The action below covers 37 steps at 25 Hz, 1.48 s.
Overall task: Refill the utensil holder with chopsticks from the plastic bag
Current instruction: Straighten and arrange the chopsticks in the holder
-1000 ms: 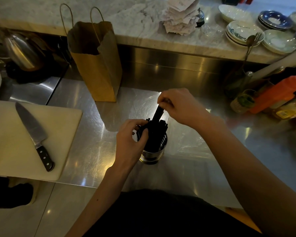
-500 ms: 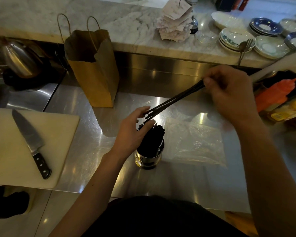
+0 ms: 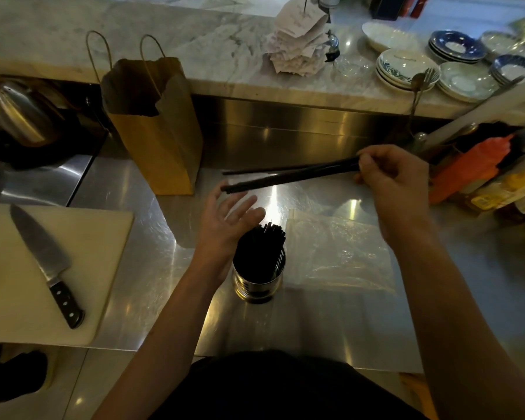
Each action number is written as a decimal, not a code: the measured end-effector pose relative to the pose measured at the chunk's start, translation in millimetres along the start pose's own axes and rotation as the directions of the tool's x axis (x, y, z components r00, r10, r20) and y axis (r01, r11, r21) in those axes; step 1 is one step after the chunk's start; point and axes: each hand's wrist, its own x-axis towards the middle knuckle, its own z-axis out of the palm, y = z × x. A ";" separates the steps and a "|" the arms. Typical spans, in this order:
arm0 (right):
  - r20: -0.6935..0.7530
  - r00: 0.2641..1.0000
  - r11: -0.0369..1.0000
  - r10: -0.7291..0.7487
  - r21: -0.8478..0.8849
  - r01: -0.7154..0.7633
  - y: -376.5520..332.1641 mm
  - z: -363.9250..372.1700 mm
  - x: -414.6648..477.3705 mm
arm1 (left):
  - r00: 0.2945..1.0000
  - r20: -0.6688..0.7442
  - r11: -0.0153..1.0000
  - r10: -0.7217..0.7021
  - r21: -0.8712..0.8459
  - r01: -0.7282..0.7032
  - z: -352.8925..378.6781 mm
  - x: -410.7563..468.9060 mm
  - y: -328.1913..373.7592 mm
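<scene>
I see a small bundle of black chopsticks (image 3: 288, 177) held level above and behind the utensil holder (image 3: 258, 283). My right hand (image 3: 397, 183) pinches their thick ends between curled fingers and thumb. My left hand (image 3: 225, 222) is just left of the holder's rim, fingers loose and spread. Its thumb is at the bundle's tips, and I cannot tell whether it touches them. The holder stands upright on the steel counter (image 3: 164, 268), packed with more dark sticks (image 3: 261, 247). The clear plastic bag (image 3: 340, 256) lies flat just right of the holder. A brown paper bag (image 3: 158, 131) stands behind and left of it. Well left lies a knife (image 3: 43, 262) on a cutting board (image 3: 19, 298).
</scene>
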 end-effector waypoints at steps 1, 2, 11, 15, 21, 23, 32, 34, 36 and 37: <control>-0.002 0.999 0.995 0.039 0.097 -0.038 1.3 3.9 -0.8 | 0.999 0.027 0.996 -0.022 -0.082 0.024 3.0 -2.1 1.2; 0.008 0.995 0.974 0.098 0.206 -0.098 3.4 9.3 -2.7 | 0.998 0.055 0.989 -0.032 -0.145 0.040 7.3 -3.7 2.6; 0.365 0.790 0.610 0.493 0.502 -0.613 55.9 56.7 -50.0 | 0.954 0.121 0.962 0.273 -0.015 -0.273 29.5 -16.0 27.7; 0.440 0.772 0.694 0.459 0.364 -0.621 62.7 62.0 -65.0 | 0.945 0.109 0.945 0.309 0.079 -0.318 26.5 -27.0 24.8; 0.485 0.776 0.850 0.404 0.114 -0.514 54.8 57.3 -68.5 | 0.960 0.079 0.962 0.269 0.034 -0.273 11.2 -31.2 20.1; 0.498 0.793 0.917 0.349 -0.007 -0.399 50.4 52.5 -63.0 | 0.954 0.093 0.955 0.285 0.055 -0.291 5.3 -32.3 20.7; 0.445 0.894 0.939 0.058 -0.327 0.102 48.0 59.4 -33.9 | 0.985 0.047 0.886 0.163 0.433 -0.167 -9.2 -33.8 -13.8; 0.523 0.852 0.913 0.014 -0.353 0.202 47.1 71.5 -31.4 | 0.989 0.058 0.873 0.135 0.465 -0.146 -6.1 -33.2 -24.7; 0.614 0.789 0.877 0.029 -0.395 0.275 45.8 82.8 -27.7 | 0.990 0.026 0.862 0.137 0.490 -0.132 -4.8 -32.3 -31.1; 0.647 0.761 0.858 0.049 -0.418 0.300 45.3 87.4 -25.0 | 0.990 -0.001 0.868 0.142 0.480 -0.124 -5.1 -32.5 -32.7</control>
